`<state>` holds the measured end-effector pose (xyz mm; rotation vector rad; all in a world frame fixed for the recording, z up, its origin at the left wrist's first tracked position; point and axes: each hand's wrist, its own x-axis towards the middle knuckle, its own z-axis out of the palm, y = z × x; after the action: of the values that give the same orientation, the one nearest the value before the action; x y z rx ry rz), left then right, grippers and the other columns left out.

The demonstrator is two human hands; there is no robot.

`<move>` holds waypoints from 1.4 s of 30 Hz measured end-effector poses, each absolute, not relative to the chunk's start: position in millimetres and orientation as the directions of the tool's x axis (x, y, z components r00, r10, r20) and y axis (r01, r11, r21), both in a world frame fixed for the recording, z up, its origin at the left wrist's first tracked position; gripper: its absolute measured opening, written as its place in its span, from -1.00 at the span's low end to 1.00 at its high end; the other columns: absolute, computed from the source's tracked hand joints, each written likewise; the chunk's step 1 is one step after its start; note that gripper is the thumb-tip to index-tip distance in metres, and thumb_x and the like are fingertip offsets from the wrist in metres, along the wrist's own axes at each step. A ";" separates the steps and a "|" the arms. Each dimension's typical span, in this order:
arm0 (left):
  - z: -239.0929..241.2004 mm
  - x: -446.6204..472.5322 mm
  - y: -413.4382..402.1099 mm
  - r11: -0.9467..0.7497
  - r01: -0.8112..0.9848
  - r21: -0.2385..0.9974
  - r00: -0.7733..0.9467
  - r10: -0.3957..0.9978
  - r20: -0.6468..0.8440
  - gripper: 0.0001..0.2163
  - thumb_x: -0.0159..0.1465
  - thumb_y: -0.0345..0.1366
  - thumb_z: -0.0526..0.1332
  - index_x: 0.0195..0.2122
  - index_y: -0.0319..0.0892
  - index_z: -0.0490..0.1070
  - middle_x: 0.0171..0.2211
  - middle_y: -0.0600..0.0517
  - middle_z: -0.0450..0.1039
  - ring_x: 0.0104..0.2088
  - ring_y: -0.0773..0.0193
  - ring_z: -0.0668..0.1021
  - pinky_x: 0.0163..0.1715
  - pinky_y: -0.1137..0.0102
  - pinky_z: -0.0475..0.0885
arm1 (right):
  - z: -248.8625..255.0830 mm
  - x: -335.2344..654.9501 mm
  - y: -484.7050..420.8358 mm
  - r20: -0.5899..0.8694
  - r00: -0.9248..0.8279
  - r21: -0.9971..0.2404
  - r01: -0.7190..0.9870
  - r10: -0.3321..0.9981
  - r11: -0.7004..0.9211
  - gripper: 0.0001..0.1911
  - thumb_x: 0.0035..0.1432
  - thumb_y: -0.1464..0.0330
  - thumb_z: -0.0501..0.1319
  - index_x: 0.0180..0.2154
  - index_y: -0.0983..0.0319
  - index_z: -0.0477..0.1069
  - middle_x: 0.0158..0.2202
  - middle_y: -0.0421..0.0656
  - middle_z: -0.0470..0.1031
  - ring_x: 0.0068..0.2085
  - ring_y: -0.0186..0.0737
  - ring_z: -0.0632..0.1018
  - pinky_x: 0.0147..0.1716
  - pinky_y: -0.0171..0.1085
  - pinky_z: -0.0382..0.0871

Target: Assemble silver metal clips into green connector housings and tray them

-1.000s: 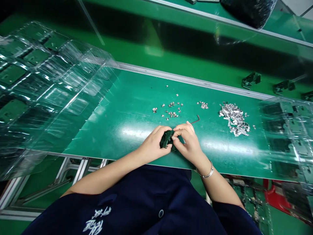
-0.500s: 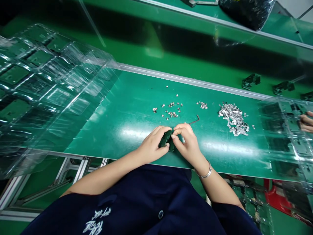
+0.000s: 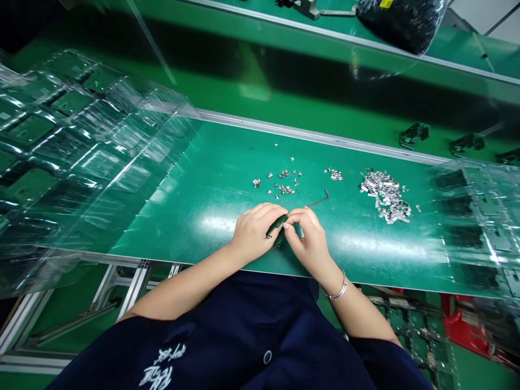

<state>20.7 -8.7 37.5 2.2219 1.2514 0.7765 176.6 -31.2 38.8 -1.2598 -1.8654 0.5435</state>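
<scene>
My left hand (image 3: 257, 230) is closed around a small dark green plastic part (image 3: 278, 223), held tilted just above the table's front edge. The fingers of my right hand (image 3: 305, 232) pinch together at the upper right side of that part. Whatever sits between those fingertips is too small to make out. Just beyond my right hand lies a thin reddish hex key (image 3: 319, 201) with a bent end. Small metal pieces (image 3: 286, 189) are scattered in loose groups in front of my hands.
To the right is a bigger heap of silvery metal pieces (image 3: 385, 195). Stacked clear plastic trays (image 3: 101, 146) rise at the left; more trays (image 3: 483, 227) stand at the right. Dark green parts (image 3: 414, 134) sit behind the metal rail (image 3: 317, 138). A black bag (image 3: 400, 24) rests on the upper shelf.
The green part has turned in my left hand, and its fingers cover more of it. Another person's hand at the right edge is gone from view. The view has shifted slightly.
</scene>
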 end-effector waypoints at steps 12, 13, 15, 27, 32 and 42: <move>27.7 28.7 -12.6 -0.301 0.517 0.802 0.369 0.923 0.109 -0.62 0.13 -0.39 0.17 -0.01 -0.17 0.20 -0.08 -0.09 0.34 -0.03 0.11 0.41 -0.03 0.22 0.36 | 34.1 185.9 -16.6 0.302 -0.228 -0.738 0.559 0.926 0.378 -0.84 0.16 0.51 0.09 -0.21 0.19 0.29 -0.27 -0.12 0.42 -0.21 -0.17 0.47 -0.21 -0.21 0.41; 29.6 27.5 -10.6 -0.294 0.488 0.822 0.400 0.912 0.089 -0.62 0.11 -0.38 0.17 -0.02 -0.17 0.21 -0.09 -0.08 0.35 -0.04 0.12 0.42 -0.04 0.23 0.36 | 37.0 187.7 -15.9 0.284 -0.251 -0.726 0.575 0.925 0.378 -0.83 0.14 0.52 0.09 -0.21 0.20 0.29 -0.27 -0.12 0.42 -0.21 -0.16 0.47 -0.21 -0.20 0.41; 33.7 25.3 -5.8 -0.254 0.477 0.841 0.441 0.897 0.021 -0.71 0.14 -0.36 0.14 -0.08 -0.16 0.25 -0.14 -0.04 0.39 -0.11 0.15 0.45 -0.11 0.27 0.38 | 41.5 190.0 -14.8 0.245 -0.303 -0.699 0.603 0.921 0.385 -0.82 0.12 0.54 0.08 -0.22 0.21 0.30 -0.28 -0.10 0.42 -0.21 -0.14 0.46 -0.21 -0.19 0.40; 36.8 25.1 9.3 -0.158 0.714 0.682 0.364 0.916 -0.168 -0.92 0.15 -0.36 0.08 -0.35 -0.13 0.33 -0.39 0.03 0.46 -0.28 0.12 0.51 -0.31 0.29 0.37 | 38.5 179.6 -13.7 0.163 -0.361 -0.677 0.636 0.918 0.370 -0.82 0.16 0.54 0.06 -0.19 0.22 0.28 -0.24 -0.07 0.43 -0.19 -0.11 0.45 -0.19 -0.16 0.38; 34.6 6.9 7.0 -0.145 0.597 0.789 0.415 0.898 -0.149 -0.73 0.22 -0.23 0.10 -0.05 -0.08 0.33 -0.04 0.00 0.47 -0.04 0.13 0.51 -0.13 0.26 0.41 | 37.2 244.4 20.0 0.079 -0.282 -0.725 0.642 0.956 0.249 -0.91 0.20 0.44 0.10 -0.27 0.19 0.37 -0.29 -0.18 0.49 -0.26 -0.20 0.50 -0.25 -0.25 0.38; 29.0 -8.5 14.1 -0.087 0.586 0.805 0.347 0.925 -0.153 -0.75 0.24 -0.14 0.08 -0.14 -0.09 0.42 -0.08 0.00 0.51 -0.06 0.13 0.53 -0.37 0.38 0.44 | 3.2 339.9 86.0 0.119 -0.046 -0.259 0.963 0.992 0.076 -0.87 0.15 0.46 0.09 -0.32 0.23 0.41 -0.28 -0.03 0.46 -0.18 -0.02 0.44 -0.15 -0.13 0.28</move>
<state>-8.5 14.1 29.0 1.7796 1.3406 0.5136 339.9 86.0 3.2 -1.9649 -2.0914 0.1564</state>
